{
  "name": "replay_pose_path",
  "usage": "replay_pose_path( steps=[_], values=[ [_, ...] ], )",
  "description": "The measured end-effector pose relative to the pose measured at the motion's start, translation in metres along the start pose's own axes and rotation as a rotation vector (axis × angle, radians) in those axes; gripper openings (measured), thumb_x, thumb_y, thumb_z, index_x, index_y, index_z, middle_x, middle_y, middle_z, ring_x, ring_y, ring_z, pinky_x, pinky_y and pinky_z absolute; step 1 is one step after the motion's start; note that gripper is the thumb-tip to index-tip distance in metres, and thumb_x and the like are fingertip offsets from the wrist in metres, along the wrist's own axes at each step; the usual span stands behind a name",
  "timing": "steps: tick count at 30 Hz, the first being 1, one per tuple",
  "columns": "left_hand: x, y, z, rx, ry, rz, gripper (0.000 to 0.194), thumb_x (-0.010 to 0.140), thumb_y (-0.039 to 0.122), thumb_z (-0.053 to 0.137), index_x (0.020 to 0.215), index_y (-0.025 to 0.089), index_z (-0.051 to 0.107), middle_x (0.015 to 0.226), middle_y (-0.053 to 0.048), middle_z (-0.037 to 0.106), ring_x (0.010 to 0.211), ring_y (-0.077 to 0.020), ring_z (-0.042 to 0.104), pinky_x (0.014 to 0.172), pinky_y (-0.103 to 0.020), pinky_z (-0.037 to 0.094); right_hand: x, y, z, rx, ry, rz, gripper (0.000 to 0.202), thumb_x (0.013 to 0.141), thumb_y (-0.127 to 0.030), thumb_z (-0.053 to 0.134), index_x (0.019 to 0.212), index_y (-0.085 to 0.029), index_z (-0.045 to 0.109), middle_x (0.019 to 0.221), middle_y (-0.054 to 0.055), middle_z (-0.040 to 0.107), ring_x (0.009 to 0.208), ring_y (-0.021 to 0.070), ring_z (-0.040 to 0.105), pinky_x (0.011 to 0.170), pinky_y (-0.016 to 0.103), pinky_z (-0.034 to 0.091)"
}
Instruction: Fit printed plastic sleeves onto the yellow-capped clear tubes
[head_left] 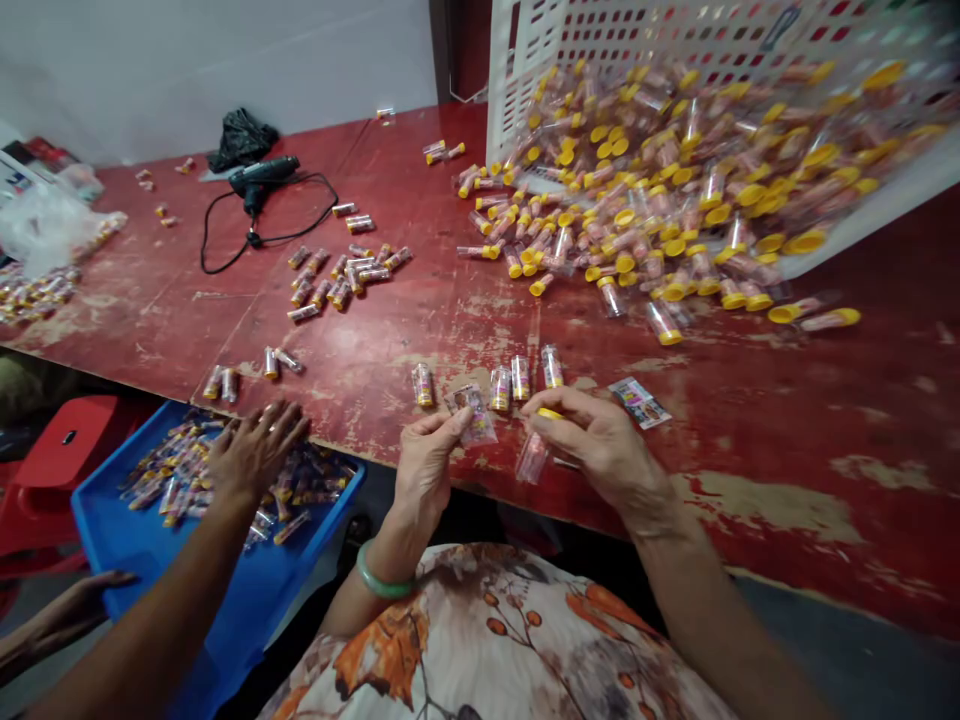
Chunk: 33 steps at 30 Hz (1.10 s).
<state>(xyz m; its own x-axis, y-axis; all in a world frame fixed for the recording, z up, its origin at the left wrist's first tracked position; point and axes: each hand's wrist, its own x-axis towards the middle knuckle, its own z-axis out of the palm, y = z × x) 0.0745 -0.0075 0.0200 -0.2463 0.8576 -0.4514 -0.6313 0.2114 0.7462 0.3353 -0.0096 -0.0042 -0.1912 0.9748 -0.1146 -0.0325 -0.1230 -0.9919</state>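
Near the table's front edge, my left hand [431, 450] pinches a clear printed wrapper sleeve [477, 418] between thumb and fingers. My right hand [592, 440] is closed around a small clear tube [532, 457] with a yellow cap and pink contents, its cap end between thumb and fingers. The sleeve and the tube are apart. Just beyond my hands stand several wrapped tubes [520, 378], and one more wrapped tube [423, 384] is left of the sleeve. A flat stack of printed sleeves [639, 402] lies right of my right hand.
A white perforated basket [525, 100] lies tipped, spilling many yellow-capped tubes [622, 230]. A heat gun [262, 180] with a looped cord lies farther left, near wrapped tubes [352, 270]. A co-worker's hand [255, 450] reaches over a blue tray [225, 600] of wrapped tubes, below the table edge.
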Motion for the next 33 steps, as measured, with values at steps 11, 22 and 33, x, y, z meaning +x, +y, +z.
replay_pose_path(
  steps=[11, 22, 33],
  values=[
    [-0.015, -0.091, 0.048, -0.09, -0.144, -0.188, 0.024, 0.062, 0.029, 0.081, 0.075, 0.015, 0.066, 0.073, -0.002, 0.066, 0.069, -0.0124, 0.062, 0.066, -0.023, 0.047, -0.044, 0.016, 0.014, -0.114, 0.136, -0.494, 0.017, 0.079, -0.017, 0.062, 0.093, -0.021, 0.053, 0.093, 0.005, 0.058, 0.082, 0.0168, 0.058, 0.068, 0.03, 0.049],
    [-0.025, -0.089, 0.057, -0.195, -0.132, -0.297, 0.03, 0.058, 0.029, 0.084, 0.076, 0.014, 0.065, 0.066, 0.001, 0.065, 0.054, -0.0073, 0.057, 0.053, -0.019, 0.045, -0.045, 0.024, 0.029, -0.557, 0.416, -0.81, 0.036, 0.074, -0.009, 0.067, 0.104, -0.022, 0.051, 0.099, 0.005, 0.06, 0.089, 0.0173, 0.062, 0.076, 0.032, 0.053],
    [-0.023, -0.092, 0.06, -0.237, -0.071, -0.311, 0.028, 0.059, 0.025, 0.084, 0.078, 0.015, 0.066, 0.069, 0.002, 0.067, 0.056, -0.0077, 0.059, 0.056, -0.019, 0.046, -0.041, 0.032, 0.043, 0.048, 0.401, -0.425, 0.015, 0.082, -0.021, 0.061, 0.093, -0.021, 0.05, 0.095, 0.004, 0.057, 0.062, 0.0118, 0.061, 0.057, 0.029, 0.054]
  ],
)
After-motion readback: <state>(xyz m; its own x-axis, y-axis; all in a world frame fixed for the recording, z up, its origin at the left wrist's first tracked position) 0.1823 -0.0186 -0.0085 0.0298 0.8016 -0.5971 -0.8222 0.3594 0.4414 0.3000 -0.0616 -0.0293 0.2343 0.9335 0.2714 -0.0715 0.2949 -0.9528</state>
